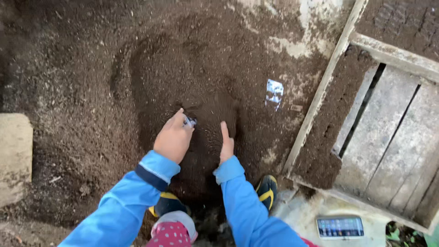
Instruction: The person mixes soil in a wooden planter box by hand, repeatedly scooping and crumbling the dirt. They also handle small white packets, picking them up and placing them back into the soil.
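Our left hand [173, 138] pinched a small pale scrap [189, 121] over the dark soil mound [201, 68]; our right hand [226, 145] pressed into it edge-on, fingers together, beside a wooden frame [320, 91] and a phone [340, 227].

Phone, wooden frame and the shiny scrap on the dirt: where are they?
Phone [340, 227], head view, middle of its lit screen.
Wooden frame [320, 91], head view, its long left rail.
Shiny scrap [274, 93], head view, its middle, lying on the soil.
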